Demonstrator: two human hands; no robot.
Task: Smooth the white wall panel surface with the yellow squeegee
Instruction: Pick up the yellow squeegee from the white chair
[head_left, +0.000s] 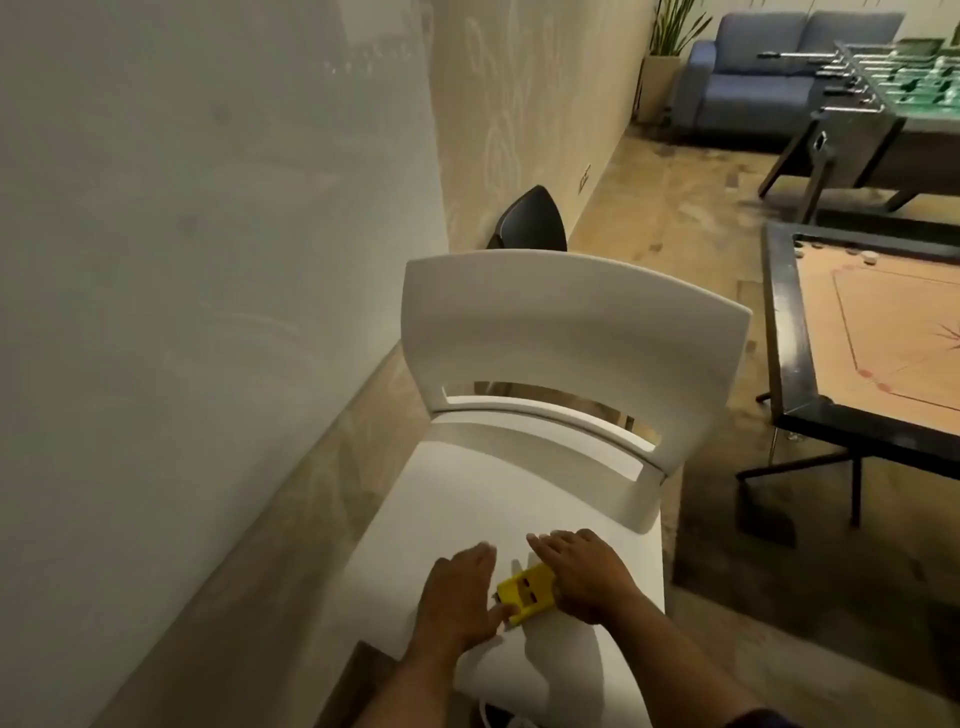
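The yellow squeegee (525, 592), a flat hard-looking block with dark slots, lies on the smooth white seat of the chair (519, 488) in front of me. My left hand (460, 590) lies flat with fingers spread, its thumb touching the squeegee's near edge. My right hand (584, 574) is open, palm down over its far end, gripping nothing. The white wall panel (208, 260) stands on my left, matte and faintly marked.

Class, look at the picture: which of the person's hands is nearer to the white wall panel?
Left. The left hand lies on the panel's side of the yellow squeegee; the right hand lies on the far side from the white wall panel.
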